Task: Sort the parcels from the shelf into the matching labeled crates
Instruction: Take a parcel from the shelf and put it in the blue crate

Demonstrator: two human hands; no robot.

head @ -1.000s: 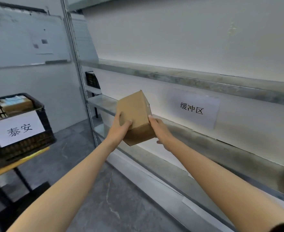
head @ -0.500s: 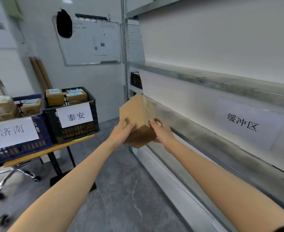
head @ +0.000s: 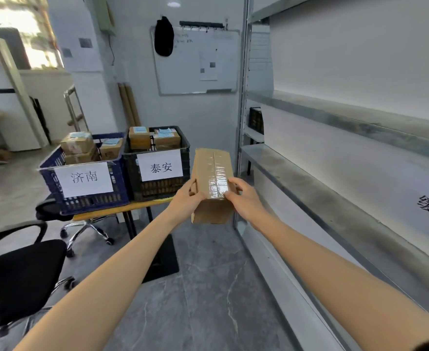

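Observation:
A taped brown cardboard parcel [head: 212, 171] is held in the air between both hands, its taped seam facing up. My left hand [head: 185, 200] grips its left side and my right hand [head: 245, 198] grips its right side. To the left stands a black crate [head: 157, 190] with a white label reading 泰安, holding several parcels. Beside that is a blue crate [head: 56, 183] labelled 济南, also with several parcels. The metal shelf [head: 322, 188] runs along the right, just beside the parcel.
Both crates sit on a yellow-edged table [head: 112, 211]. A black office chair [head: 18, 272] stands at the lower left, another chair base [head: 87, 229] under the table. A whiteboard [head: 195, 62] hangs on the far wall. Grey floor lies between me and the table.
The view has swung left from the shelf toward the crates. The parcel came off the shelf area, turned seam-up, and is now near the black crate.

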